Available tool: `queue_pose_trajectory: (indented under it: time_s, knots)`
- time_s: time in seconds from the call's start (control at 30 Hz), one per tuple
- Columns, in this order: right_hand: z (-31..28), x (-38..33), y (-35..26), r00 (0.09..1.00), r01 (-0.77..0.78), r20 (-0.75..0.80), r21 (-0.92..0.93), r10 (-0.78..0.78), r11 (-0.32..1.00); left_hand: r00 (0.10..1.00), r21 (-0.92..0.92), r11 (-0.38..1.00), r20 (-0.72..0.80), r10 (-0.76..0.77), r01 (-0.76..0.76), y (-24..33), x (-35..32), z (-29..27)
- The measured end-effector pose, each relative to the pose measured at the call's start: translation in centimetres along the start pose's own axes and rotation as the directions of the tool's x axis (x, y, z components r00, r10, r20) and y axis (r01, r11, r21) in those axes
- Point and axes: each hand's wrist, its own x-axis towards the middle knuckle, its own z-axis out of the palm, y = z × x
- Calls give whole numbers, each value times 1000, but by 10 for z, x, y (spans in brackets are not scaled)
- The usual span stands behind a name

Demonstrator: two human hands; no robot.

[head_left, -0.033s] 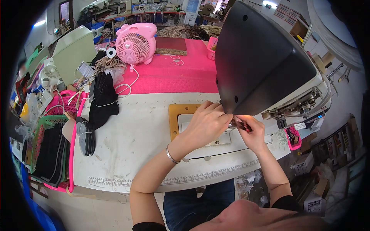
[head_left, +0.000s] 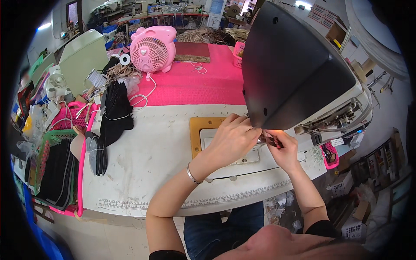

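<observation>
The black-covered head of a sewing machine (head_left: pixel 294 65) rises over the right half of the white worktable. Below its lower front edge, close to the lit needle area, both hands meet. My left hand (head_left: pixel 234 138) is bent with its fingertips pinched together; what they hold, if anything, is hidden. My right hand (head_left: pixel 284 149) is closed around a small dark tool with a red part (head_left: pixel 274 142), whose kind I cannot make out. Beneath the hands lie the machine's metal bed plate (head_left: pixel 248 158) and a yellow-brown frame (head_left: pixel 196 138) set into the tabletop.
A pink fan (head_left: pixel 152 48) stands on the pink cloth at the back. Black fabric pieces (head_left: pixel 116 113) and a green basket (head_left: pixel 45 149) of dark pieces sit at the left. Along the front edge runs a ruler strip (head_left: pixel 195 203). A small pink basket (head_left: pixel 331 157) hangs at the right.
</observation>
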Motion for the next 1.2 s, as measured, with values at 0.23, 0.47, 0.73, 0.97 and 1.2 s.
queue_pose_trajectory:
  time_s: [0.23, 0.47, 0.73, 0.97, 1.2]
  knots:
    - [1, 1, 1, 1000, 27, -7, -33, -27, 999, 1000, 6, 1000, -8, 1, -1, -1, -1, 1]
    - [3, -1, 3, 999, -39, -29, -37, 38, 999, 999, 52, 999, 41, -3, 1, 3, 1, -3]
    - [0, -6, 5, 992, -106, -74, -9, 105, 994, 995, 164, 986, 98, -9, -7, 10, -1, -7]
    - [-16, -30, 0, 975, -222, 7, 96, 222, 970, 947, 227, 973, 302, -108, 39, 51, 0, -48]
    - [-58, -72, -39, 702, -515, 709, 569, -65, 641, 823, -70, 980, 534, 195, -187, 66, -12, -18]
